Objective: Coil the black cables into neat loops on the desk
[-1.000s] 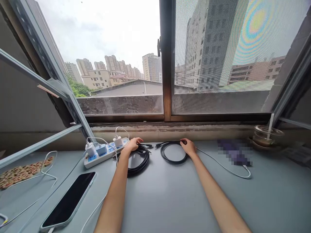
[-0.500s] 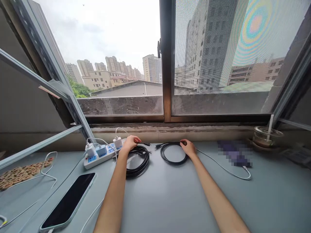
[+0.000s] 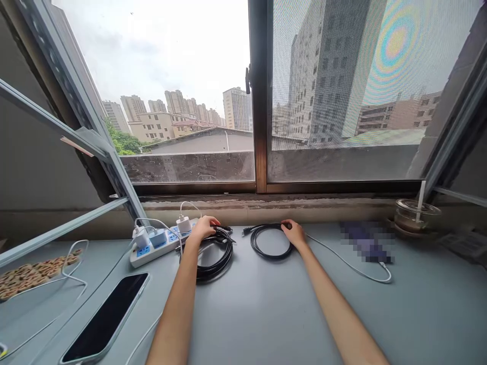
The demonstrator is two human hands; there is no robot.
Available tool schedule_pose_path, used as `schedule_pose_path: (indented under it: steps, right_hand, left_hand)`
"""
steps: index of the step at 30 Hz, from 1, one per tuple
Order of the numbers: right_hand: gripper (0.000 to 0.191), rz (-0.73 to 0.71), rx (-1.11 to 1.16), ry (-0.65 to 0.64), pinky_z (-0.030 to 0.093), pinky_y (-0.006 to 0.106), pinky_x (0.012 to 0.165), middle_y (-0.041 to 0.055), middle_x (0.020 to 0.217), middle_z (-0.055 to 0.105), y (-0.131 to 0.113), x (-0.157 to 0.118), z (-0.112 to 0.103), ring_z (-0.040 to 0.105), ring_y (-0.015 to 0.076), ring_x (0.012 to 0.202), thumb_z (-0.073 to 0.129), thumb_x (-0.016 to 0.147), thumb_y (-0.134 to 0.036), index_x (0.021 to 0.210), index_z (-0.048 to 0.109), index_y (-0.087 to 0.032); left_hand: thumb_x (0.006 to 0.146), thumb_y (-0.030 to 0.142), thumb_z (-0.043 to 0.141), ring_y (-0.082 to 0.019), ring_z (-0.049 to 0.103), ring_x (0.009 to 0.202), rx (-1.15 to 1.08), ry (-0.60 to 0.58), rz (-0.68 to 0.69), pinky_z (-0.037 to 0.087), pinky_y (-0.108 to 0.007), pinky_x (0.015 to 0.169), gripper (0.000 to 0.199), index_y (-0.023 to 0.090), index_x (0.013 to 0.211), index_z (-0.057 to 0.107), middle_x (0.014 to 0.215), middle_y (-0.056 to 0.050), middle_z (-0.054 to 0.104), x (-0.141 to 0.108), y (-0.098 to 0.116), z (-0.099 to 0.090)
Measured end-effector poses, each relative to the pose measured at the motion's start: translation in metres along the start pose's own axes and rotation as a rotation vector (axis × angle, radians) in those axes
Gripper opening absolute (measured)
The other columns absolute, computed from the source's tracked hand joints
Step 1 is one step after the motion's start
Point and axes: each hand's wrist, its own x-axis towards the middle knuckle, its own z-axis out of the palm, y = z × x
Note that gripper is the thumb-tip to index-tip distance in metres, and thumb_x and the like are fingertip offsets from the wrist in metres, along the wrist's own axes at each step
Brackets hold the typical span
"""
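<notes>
Two coiled black cables lie side by side on the grey table. My left hand [image 3: 204, 228] grips the top of the left coiled cable [image 3: 225, 259], the thicker bundle, near its connector ends; part of that coil is hidden behind my forearm. On the other side, my right hand [image 3: 294, 234] has its thumb and fingers closed on the upper right edge of the thinner coiled cable [image 3: 268, 257]. A plug end of this right coil points left, toward the other bundle. Both coils rest on the table.
A white power strip [image 3: 160, 247] with chargers sits left of the coils. Nearer lies a phone [image 3: 108, 317]. At the right are a blurred purple object [image 3: 365, 243] with a white cable [image 3: 352, 268] and a lidded cup [image 3: 414, 218] with a straw. Beads or wooden pieces [image 3: 34, 276] lie far left.
My left hand has lowered slightly, bringing the cable's connector end down against the left coil. My right hand stays on the right coil. The view has shifted a little.
</notes>
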Motion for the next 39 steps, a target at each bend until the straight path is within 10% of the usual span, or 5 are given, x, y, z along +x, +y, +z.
schedule_pose_path:
  steps: [11,25,29,35,39]
  right_hand:
    - [0.030,-0.011,-0.001,-0.004,0.051,0.041,0.085,0.0079,0.115,0.060,0.000,0.000,-0.001,0.060,0.0191,0.099,0.054,0.091,-0.034,0.114,0.059,-0.017]
    - [0.030,0.011,0.006,-0.032,0.051,0.042,0.087,0.0081,0.116,0.060,-0.007,-0.006,-0.008,0.060,0.0197,0.101,0.055,0.091,-0.035,0.115,0.058,-0.017]
    - [0.030,0.014,0.011,-0.035,0.050,0.042,0.087,0.0082,0.117,0.060,-0.009,-0.007,-0.011,0.060,0.0199,0.102,0.054,0.091,-0.035,0.115,0.058,-0.017]
    - [0.030,0.033,0.021,-0.047,0.049,0.043,0.090,0.0085,0.119,0.059,-0.018,-0.011,-0.015,0.059,0.0205,0.105,0.055,0.091,-0.034,0.115,0.059,-0.017]
    - [0.030,0.038,0.042,-0.079,0.046,0.046,0.094,0.0091,0.125,0.056,-0.032,-0.014,-0.027,0.055,0.0222,0.111,0.056,0.090,-0.033,0.116,0.058,-0.017]
  left_hand:
    - [0.061,0.015,0.059,-0.022,0.064,0.097,0.038,0.116,0.019,0.047,-0.024,0.076,0.032,0.023,0.089,0.073,0.098,-0.003,0.072,-0.008,0.019,-0.016]
    - [0.063,0.041,0.072,-0.005,0.044,0.047,-0.443,-0.124,0.345,0.030,-0.017,0.039,0.050,0.015,0.106,0.068,0.094,-0.008,0.071,-0.056,0.056,-0.081]
    - [0.064,0.038,0.073,-0.003,0.037,0.042,-0.511,0.116,0.425,0.023,-0.017,0.037,0.035,0.016,0.092,0.071,0.071,-0.002,0.067,-0.074,0.075,-0.096]
    - [0.067,0.029,0.074,-0.003,0.032,0.037,-0.729,0.860,0.386,0.020,-0.020,0.036,0.018,0.021,0.082,0.069,0.048,0.008,0.051,-0.092,0.095,-0.106]
    - [0.068,0.025,0.076,0.000,0.029,0.035,-0.932,1.047,0.448,0.017,-0.019,0.035,0.013,0.020,0.073,0.066,0.057,0.006,0.061,-0.104,0.107,-0.113]
